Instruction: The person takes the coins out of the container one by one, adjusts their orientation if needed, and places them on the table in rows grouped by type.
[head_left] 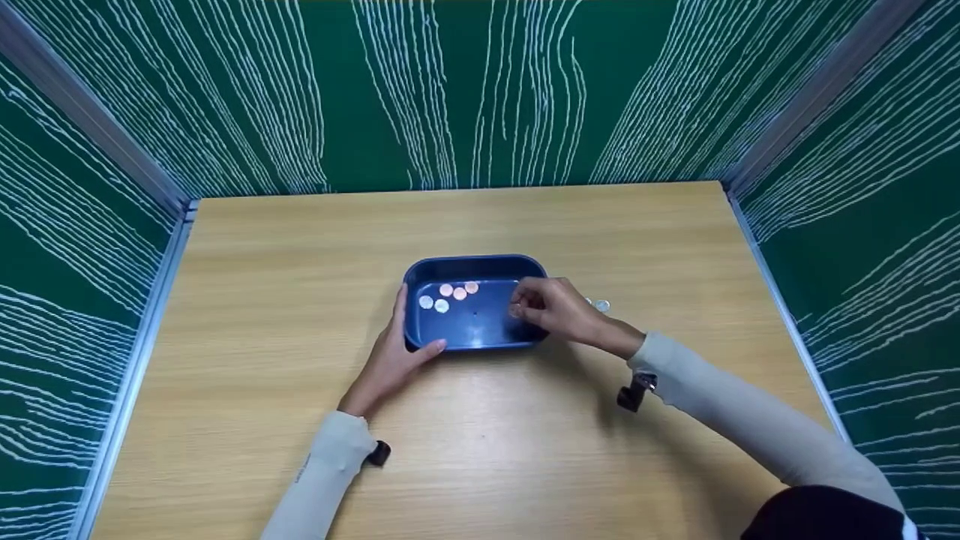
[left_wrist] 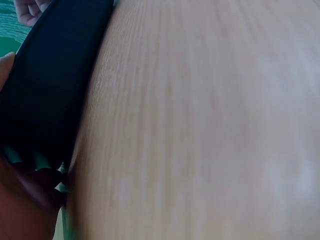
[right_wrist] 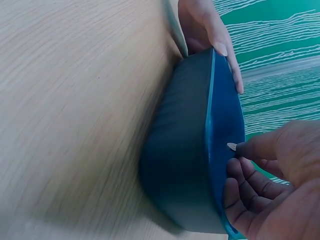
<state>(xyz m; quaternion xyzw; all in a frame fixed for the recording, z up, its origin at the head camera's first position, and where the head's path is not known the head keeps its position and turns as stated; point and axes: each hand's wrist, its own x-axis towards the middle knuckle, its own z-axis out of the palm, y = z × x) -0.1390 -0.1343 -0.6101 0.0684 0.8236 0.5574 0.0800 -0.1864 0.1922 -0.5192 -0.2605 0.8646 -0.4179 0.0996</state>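
A dark blue plastic container (head_left: 474,341) with rounded corners sits on the table. Several coins lie inside: silver ones (head_left: 442,306) toward the left and copper ones (head_left: 460,294) just behind them. My left hand (head_left: 392,349) grips the container's left end, fingers along its outer side and thumb at the front rim. Over the right end of the container, my right hand (head_left: 556,306) pinches a small coin (right_wrist: 231,146) between thumb and fingertip, the other fingers curled. In the left wrist view, the container's outer wall (left_wrist: 52,75) blocks sight of the inside.
Silver coins (head_left: 602,305) lie on the wooden table (head_left: 300,262) to the right of the container, partly behind my right hand. Green walls with white wavy lines (head_left: 465,97) enclose the table at the back and both sides.
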